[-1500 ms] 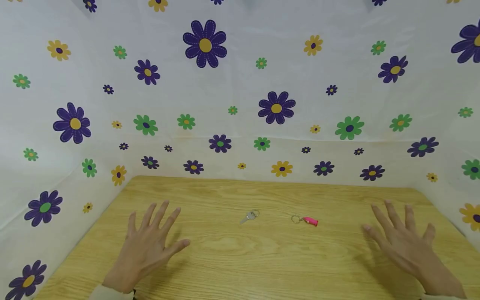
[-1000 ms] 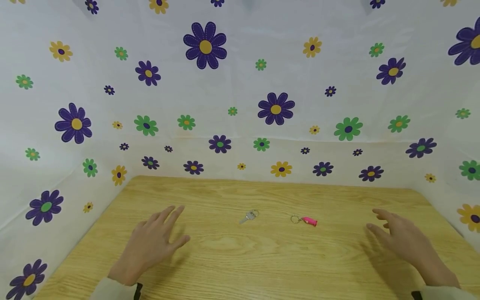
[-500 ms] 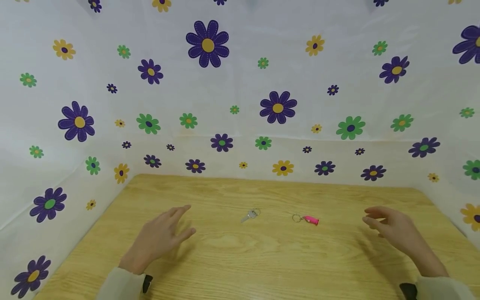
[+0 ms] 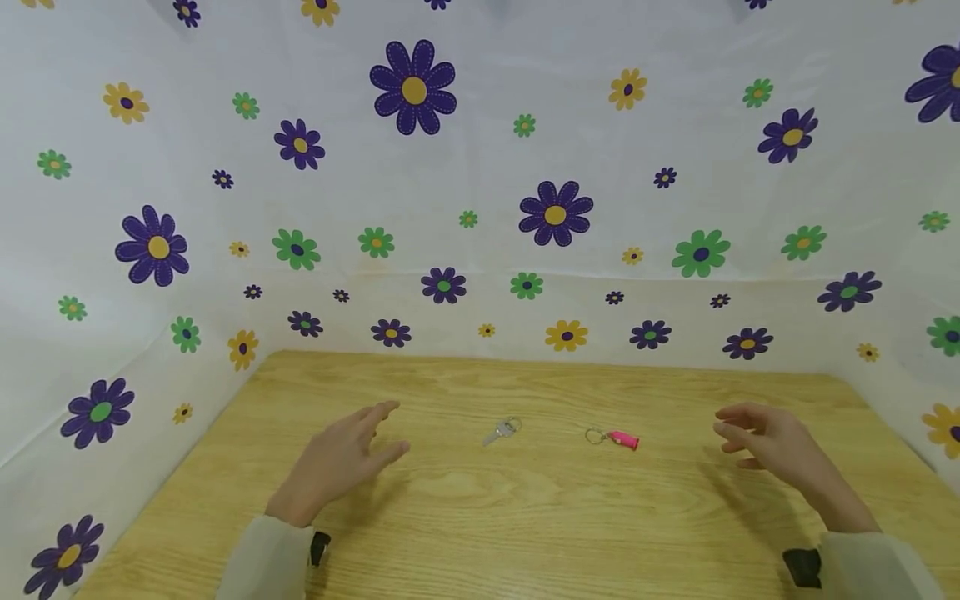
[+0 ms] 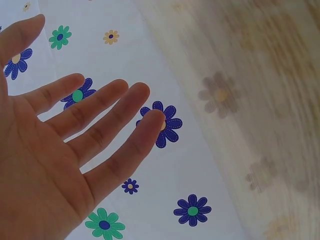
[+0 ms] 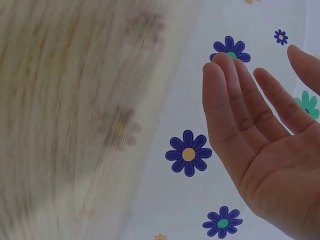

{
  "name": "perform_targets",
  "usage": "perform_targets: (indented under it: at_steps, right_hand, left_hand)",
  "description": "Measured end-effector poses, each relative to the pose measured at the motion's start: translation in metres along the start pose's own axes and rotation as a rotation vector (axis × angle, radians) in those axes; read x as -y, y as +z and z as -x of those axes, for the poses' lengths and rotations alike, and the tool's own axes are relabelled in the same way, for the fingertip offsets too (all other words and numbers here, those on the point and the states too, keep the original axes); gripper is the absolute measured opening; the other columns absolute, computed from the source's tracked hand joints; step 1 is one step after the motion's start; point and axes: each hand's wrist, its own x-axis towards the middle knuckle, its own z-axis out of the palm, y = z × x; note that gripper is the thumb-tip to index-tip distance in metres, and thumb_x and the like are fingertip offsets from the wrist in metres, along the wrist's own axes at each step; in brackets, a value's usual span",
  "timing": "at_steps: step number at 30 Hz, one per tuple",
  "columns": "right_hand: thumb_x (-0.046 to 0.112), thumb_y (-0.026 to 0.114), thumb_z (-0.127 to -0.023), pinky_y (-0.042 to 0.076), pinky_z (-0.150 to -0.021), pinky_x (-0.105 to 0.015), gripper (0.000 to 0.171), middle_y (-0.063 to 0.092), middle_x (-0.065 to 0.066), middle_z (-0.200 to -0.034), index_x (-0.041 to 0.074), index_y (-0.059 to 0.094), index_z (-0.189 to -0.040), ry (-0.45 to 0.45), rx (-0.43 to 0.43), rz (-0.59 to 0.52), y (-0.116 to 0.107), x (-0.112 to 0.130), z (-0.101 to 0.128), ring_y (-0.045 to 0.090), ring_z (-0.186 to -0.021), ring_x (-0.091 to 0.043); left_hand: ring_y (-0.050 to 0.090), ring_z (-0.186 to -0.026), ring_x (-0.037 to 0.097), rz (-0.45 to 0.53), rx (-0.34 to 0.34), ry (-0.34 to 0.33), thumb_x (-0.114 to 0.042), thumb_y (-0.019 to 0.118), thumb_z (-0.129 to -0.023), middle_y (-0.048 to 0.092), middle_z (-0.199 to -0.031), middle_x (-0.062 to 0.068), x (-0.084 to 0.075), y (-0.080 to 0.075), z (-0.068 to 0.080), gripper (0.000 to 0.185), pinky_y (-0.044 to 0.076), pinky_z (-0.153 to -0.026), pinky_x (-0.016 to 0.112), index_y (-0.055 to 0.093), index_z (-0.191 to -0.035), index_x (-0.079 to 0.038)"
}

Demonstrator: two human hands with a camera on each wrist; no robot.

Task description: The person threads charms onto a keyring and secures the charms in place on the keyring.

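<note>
Nothing gripped on either side. Left hand (image 4: 337, 462) held above the wooden table (image 4: 525, 533), fingers (image 5: 107, 117) straight and slightly spread, palm empty. Right hand (image 4: 772, 446) likewise raised over the tabletop, fingers (image 6: 235, 110) extended and close together, holding nothing. Between the two hands, lying flat: silver key (image 4: 501, 431) on its ring, nearer the left hand yet clear of it, and pink keychain (image 4: 615, 439) with a metal ring, nearer the right hand, also untouched. Key and keychain near each other, not touching. Behind and around, white flower-printed backdrop (image 4: 480, 208).
</note>
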Motion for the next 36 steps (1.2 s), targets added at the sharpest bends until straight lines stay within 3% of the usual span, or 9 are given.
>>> perform_targets:
  at_steps: [11, 19, 27, 36]
  right_hand:
    - [0.018, 0.053, -0.107, 0.060, -0.071, -0.035, 0.049, 0.062, -0.033, -0.122, -0.021, 0.046, -0.135, 0.017, 0.046, -0.084, 0.005, 0.000, -0.011, 0.070, -0.090, -0.023]
    - [0.024, 0.055, -0.107, 0.060, -0.075, -0.037, 0.054, 0.060, -0.033, -0.127, -0.019, 0.045, -0.137, 0.053, 0.083, -0.106, 0.009, 0.001, -0.016, 0.070, -0.095, -0.028]
    - [0.024, 0.054, -0.107, 0.060, -0.077, -0.039, 0.052, 0.062, -0.030, -0.125, -0.018, 0.046, -0.136, 0.083, 0.118, -0.168, 0.011, -0.001, -0.022, 0.069, -0.098, -0.030]
    - [0.025, 0.056, -0.106, 0.060, -0.079, -0.041, 0.053, 0.063, -0.028, -0.124, -0.018, 0.046, -0.136, 0.107, 0.140, -0.188, 0.012, 0.000, -0.028, 0.069, -0.098, -0.030]
  left_hand:
    - [0.067, -0.106, 0.033, 0.091, 0.036, -0.039, -0.042, 0.062, -0.101, 0.062, -0.136, 0.017, -0.002, 0.003, -0.008, 0.059, 0.055, -0.081, 0.055, 0.052, -0.147, -0.006]
    - [0.065, -0.106, 0.032, 0.198, 0.067, -0.014, -0.033, 0.058, -0.105, 0.060, -0.137, 0.018, 0.000, 0.007, -0.015, 0.052, 0.054, -0.087, 0.054, 0.051, -0.146, -0.003]
    - [0.067, -0.104, 0.034, 0.295, 0.069, 0.006, -0.023, 0.057, -0.106, 0.064, -0.128, 0.021, 0.001, 0.013, -0.028, 0.044, 0.052, -0.091, 0.055, 0.053, -0.143, 0.001]
    - [0.065, -0.108, 0.032, 0.362, 0.083, 0.015, -0.028, 0.054, -0.107, 0.065, -0.126, 0.017, 0.000, 0.015, -0.036, 0.045, 0.051, -0.093, 0.055, 0.053, -0.143, -0.001]
